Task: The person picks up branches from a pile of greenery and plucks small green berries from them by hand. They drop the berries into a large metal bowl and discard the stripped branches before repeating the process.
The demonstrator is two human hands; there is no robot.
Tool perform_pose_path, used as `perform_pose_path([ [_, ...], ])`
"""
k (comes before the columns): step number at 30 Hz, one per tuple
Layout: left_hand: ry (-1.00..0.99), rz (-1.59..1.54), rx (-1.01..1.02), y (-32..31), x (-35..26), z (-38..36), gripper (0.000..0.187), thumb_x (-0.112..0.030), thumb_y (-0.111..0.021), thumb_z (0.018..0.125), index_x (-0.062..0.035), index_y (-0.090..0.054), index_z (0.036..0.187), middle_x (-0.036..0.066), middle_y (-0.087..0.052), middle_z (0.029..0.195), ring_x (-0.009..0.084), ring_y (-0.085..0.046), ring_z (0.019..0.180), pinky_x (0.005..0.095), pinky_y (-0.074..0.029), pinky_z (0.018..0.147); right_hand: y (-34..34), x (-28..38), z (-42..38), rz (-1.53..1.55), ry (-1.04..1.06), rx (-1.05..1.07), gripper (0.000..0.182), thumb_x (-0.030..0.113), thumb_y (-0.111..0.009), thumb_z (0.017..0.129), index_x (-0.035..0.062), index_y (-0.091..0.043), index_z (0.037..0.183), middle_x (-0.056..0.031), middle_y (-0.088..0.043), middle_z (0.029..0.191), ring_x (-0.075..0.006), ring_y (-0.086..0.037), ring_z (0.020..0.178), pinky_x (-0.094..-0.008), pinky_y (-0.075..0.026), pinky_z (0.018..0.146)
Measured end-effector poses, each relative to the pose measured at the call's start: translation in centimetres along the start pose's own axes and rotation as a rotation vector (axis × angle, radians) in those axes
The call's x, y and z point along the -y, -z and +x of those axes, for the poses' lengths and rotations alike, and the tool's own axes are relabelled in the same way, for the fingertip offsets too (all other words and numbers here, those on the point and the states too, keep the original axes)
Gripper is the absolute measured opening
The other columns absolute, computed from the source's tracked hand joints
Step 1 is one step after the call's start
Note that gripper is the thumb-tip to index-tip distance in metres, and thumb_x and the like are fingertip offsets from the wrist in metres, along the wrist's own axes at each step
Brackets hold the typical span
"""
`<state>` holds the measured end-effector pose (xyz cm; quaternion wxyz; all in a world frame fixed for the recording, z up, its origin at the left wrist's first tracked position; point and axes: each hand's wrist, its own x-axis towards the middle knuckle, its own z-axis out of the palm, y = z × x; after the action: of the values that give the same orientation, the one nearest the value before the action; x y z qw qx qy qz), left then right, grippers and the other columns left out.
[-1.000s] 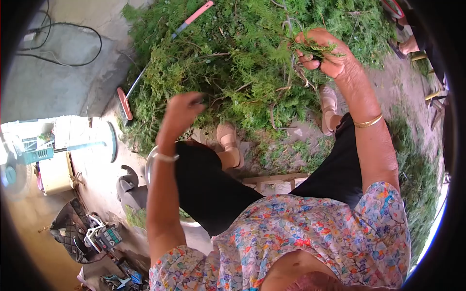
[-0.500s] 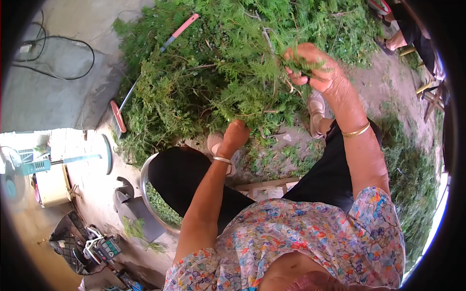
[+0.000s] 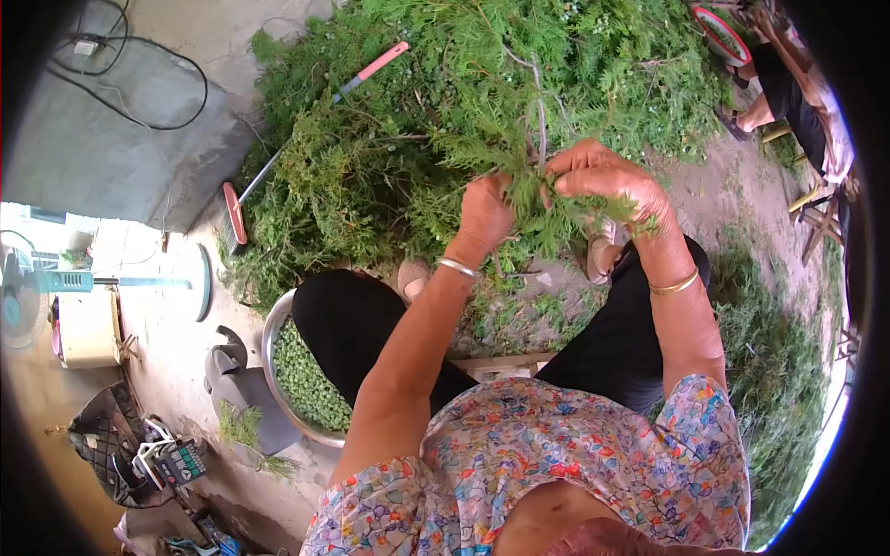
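My left hand point(image 3: 484, 219), with a silver bangle at its wrist, is closed at the edge of a leafy evergreen sprig point(image 3: 530, 202); its fingertips are partly hidden in the foliage. Close beside it, my right hand point(image 3: 607, 181), wearing a gold bangle, pinches the sprig, and some green fronds hang below its palm. Both hands are above the near side of a large heap of cut evergreen branches point(image 3: 371, 176). By my left knee stands a round metal basin point(image 3: 270, 357) holding many small green cones point(image 3: 311, 380), partly covered by my leg.
A broom point(image 3: 235, 213) with a pink-ended handle leans on the heap's left side. A standing fan point(image 3: 28, 287), a grey chair-like object point(image 3: 255, 403) and a black battery point(image 3: 181, 463) are at left. Another person's leg point(image 3: 756, 116) and a red-rimmed basin point(image 3: 721, 37) show at upper right.
My left hand has moved up and right to the sprig. My right hand has come down, so both hands now meet there. The view has shifted slightly.
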<state>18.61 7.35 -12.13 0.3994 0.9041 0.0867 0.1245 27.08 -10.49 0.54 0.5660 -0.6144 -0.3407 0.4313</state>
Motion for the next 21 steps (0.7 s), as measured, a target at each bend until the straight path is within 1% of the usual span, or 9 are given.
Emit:
perform_pose_path([
  [1, -0.185, 0.123, -0.097, 0.6, -0.5, -0.2, 0.02, -0.014, -0.069, 0.075, -0.0002, -0.066, 0.089, 0.016, -0.062, 0.064, 0.0216, -0.055, 0.052, 0.0294, -0.046, 0.055, 0.0, -0.4, -0.5, 0.064, -0.046, -0.139, 0.026, 0.018, -0.058, 0.081, -0.006, -0.062, 0.09, -0.0049, -0.056, 0.063, -0.0072, -0.047, 0.05, -0.0214, -0.036, 0.042],
  [2, -0.191, 0.123, -0.092, 1.5, -0.7, -0.4, 0.02, -0.014, -0.069, 0.075, -0.0002, -0.066, 0.089, 0.016, -0.062, 0.064, 0.0216, -0.055, 0.052, 0.0294, -0.046, 0.055, 0.2, -0.2, -1.0, 0.066, -0.045, -0.146, 0.026, 0.018, -0.058, 0.081, -0.006, -0.062, 0.09, -0.0049, -0.056, 0.063, -0.0072, -0.047, 0.05, -0.0214, -0.036, 0.042],
  [4, 0.306, -0.195, 0.281, 4.4, -2.8, -1.5, 0.021, -0.014, -0.07, 0.075, 0.0013, -0.066, 0.089, 0.01, -0.063, 0.065, 0.0145, -0.055, 0.055, 0.0272, -0.046, 0.057, 0.4, 0.6, -2.1, 0.455, -0.101, -0.189, 0.026, 0.018, -0.054, 0.086, -0.0051, -0.058, 0.097, -0.0079, -0.055, 0.068, -0.0089, -0.046, 0.052, -0.0192, -0.034, 0.041],
  [5, 0.321, -0.604, 0.279, 5.4, -4.5, -2.7, 0.019, -0.01, -0.068, 0.076, 0.003, -0.064, 0.089, 0.008, -0.063, 0.07, 0.0142, -0.057, 0.058, 0.0299, -0.047, 0.055, -0.8, 1.0, -2.5, 0.566, -0.167, -0.412, 0.024, 0.018, -0.05, 0.09, -0.0035, -0.054, 0.1, -0.0086, -0.054, 0.07, -0.0106, -0.046, 0.053, -0.0175, -0.034, 0.041],
  [6, 0.321, -0.607, 0.28, 5.8, -5.2, -3.3, 0.019, -0.01, -0.068, 0.076, 0.003, -0.064, 0.089, 0.008, -0.063, 0.07, 0.0142, -0.057, 0.058, 0.0299, -0.047, 0.055, -1.3, 0.6, -2.9, 0.564, -0.168, -0.413, 0.024, 0.018, -0.05, 0.09, -0.0035, -0.054, 0.1, -0.0086, -0.054, 0.07, -0.0106, -0.046, 0.053, -0.0175, -0.034, 0.041],
  [9, 0.516, -1.293, 0.303, 6.3, -7.1, -5.0, 0.014, 0.002, -0.061, 0.079, 0.0084, -0.06, 0.091, 0.013, -0.063, 0.08, 0.023, -0.061, 0.064, 0.0356, -0.052, 0.053, -4.0, -1.5, -3.5, 0.56, -0.113, -0.573, 0.019, 0.02, -0.051, 0.091, 0.0021, -0.052, 0.097, -0.0077, -0.052, 0.071, -0.0116, -0.046, 0.06, -0.0213, -0.036, 0.044],
  [14, 0.494, -1.36, 0.204, 5.4, -9.4, -6.8, 0.01, 0.003, -0.06, 0.077, 0.0066, -0.06, 0.086, 0.013, -0.062, 0.077, 0.0232, -0.061, 0.064, 0.0344, -0.05, 0.05, -6.6, -1.3, -5.5, 0.105, -0.266, -0.502, 0.026, 0.024, -0.06, 0.088, -0.0007, -0.061, 0.079, -0.0036, -0.058, 0.069, -0.0105, -0.05, 0.061, -0.0259, -0.04, 0.049],
  [18, 0.549, -1.345, 0.332, 5.4, -10.7, -8.3, 0.004, 0.002, -0.061, 0.076, 0.0025, -0.059, 0.08, 0.01, -0.061, 0.075, 0.0204, -0.06, 0.062, 0.0322, -0.045, 0.045, -6.7, -3.0, -6.1, 0.408, -0.275, -0.462, 0.032, 0.027, -0.065, 0.084, -0.0044, -0.062, 0.086, -0.008, -0.062, 0.077, -0.0147, -0.055, 0.065, -0.031, -0.045, 0.055],
  [21, 0.593, -1.318, 0.35, 4.3, -10.3, -9.4, 0.005, 0.001, -0.061, 0.077, 0.0003, -0.057, 0.08, 0.009, -0.06, 0.074, 0.0214, -0.06, 0.061, 0.0319, -0.042, 0.043, -7.3, -4.4, -5.7, 0.743, -0.22, -0.486, 0.024, 0.015, -0.073, 0.075, -0.0054, -0.062, 0.08, -0.0111, -0.062, 0.076, -0.0159, -0.056, 0.066, -0.0333, -0.046, 0.059],
])
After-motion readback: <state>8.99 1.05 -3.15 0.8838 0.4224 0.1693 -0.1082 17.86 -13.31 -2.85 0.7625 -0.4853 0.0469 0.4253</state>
